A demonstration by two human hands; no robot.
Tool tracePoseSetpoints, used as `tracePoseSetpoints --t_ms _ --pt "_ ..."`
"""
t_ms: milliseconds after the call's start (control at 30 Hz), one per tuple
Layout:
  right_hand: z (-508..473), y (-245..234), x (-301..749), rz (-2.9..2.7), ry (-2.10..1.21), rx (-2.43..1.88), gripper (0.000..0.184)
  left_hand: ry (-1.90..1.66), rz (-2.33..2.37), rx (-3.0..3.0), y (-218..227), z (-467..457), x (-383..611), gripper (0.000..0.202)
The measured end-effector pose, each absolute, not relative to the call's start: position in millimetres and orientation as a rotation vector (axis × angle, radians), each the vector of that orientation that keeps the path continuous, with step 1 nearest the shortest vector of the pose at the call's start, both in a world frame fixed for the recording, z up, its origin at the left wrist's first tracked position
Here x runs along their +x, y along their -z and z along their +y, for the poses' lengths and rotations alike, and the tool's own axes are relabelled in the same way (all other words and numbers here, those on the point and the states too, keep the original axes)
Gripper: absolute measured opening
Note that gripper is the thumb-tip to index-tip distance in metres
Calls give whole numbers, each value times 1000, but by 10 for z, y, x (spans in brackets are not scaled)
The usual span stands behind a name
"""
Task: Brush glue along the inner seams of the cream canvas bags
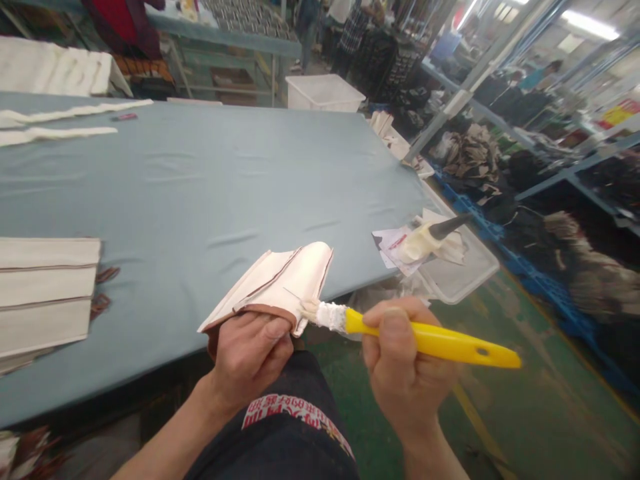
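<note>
My left hand is closed on the brown-edged end of a cream sewn fabric piece, which rests partly on the table near its front edge. Some of the left fingers are hidden inside or behind the piece. In my right hand is a paintbrush with a yellow handle, its ferrule crusted white. The bristle tip is at the right side of the cream piece, close to its brown edge; whether it touches is hard to tell.
A blue-grey covered table spreads ahead. Stacked cream panels lie at left, cream strips farther back. A glue-smeared bottle with a dark nozzle stands by a clear plastic tray at right. Beyond is a white bin.
</note>
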State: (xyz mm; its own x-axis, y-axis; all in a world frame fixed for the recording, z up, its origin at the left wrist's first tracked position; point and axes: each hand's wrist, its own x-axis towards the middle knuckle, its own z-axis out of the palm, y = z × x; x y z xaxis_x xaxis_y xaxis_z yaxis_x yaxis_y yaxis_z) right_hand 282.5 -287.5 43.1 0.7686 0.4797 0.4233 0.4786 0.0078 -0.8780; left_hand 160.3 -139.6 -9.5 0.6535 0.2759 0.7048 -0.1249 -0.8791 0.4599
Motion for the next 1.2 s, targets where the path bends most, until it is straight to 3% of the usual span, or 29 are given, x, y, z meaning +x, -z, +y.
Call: tracePoseSetpoints --t_ms 267,433,633,867,1033,1200 --pt "-2916 -434 2665 -783 -122 -1633 29 -1106 18 2377 201 -1343 1586 19" --pt "-2831 -442 2816 -643 -23 -1624 32 -1144 96 2368 187 -1342 1632 30" --pt "-2818 -404 2682 -731 -254 -1610 33 -1065 34 2341 241 -1302 1631 25" --pt "-2735 -408 2879 -495 -104 -1586 40 -1074 127 2345 262 -1317 1674 32" --pt "-2710 -384 2802 -587 -268 -1546 38 -1058 59 2301 302 -1302 1684 23" --pt "-2711 -289 2976 -513 47 -1457 33 -950 229 2167 259 -1328 1693 25"
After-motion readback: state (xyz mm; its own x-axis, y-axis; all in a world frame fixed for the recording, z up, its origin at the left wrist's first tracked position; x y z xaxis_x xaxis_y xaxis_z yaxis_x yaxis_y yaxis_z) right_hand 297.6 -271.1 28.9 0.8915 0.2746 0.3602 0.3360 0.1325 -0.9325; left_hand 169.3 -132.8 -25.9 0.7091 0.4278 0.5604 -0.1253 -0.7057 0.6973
